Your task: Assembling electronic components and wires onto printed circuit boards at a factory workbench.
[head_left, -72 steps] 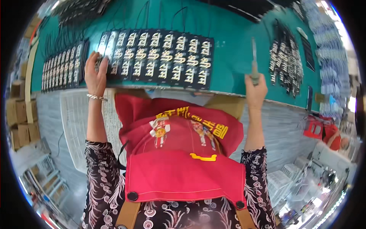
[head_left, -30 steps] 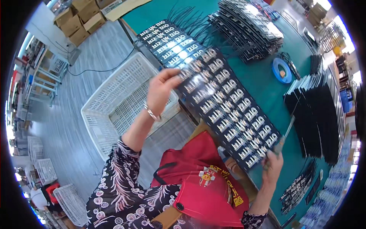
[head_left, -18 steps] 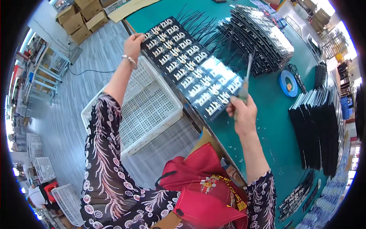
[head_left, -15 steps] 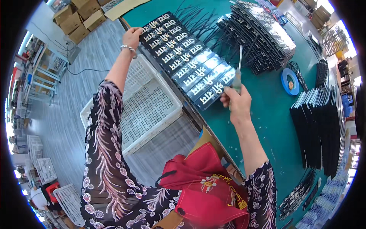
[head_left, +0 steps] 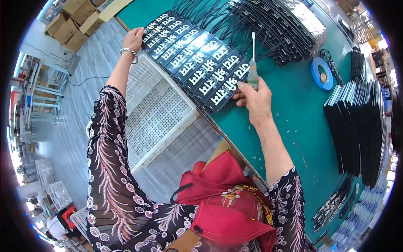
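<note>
A long, glossy black panel [head_left: 191,61] with rows of white lettering lies across the left edge of the green table, bowed along its length. My left hand [head_left: 133,40] is closed on its far left end. At the near right end my right hand [head_left: 257,98] is closed round a screwdriver [head_left: 252,75] with a translucent handle, its metal shaft pointing up and away. The thumb and fingers of that hand are also at the panel's near corner; their exact grip there is partly hidden. Black cables [head_left: 218,21] spread out along the panel's far side.
A tall stack of similar black panels [head_left: 273,31] stands at the back. A blue tape roll [head_left: 321,73] lies to the right, beyond upright black sheets [head_left: 352,130]. Below the table edge sits a white plastic crate [head_left: 161,113]. Small white scraps dot the green tabletop [head_left: 289,155].
The panel has shifted left and toward me in the picture and now bows where it lay flatter. Both hands have moved left with it, the screwdriver still in the right.
</note>
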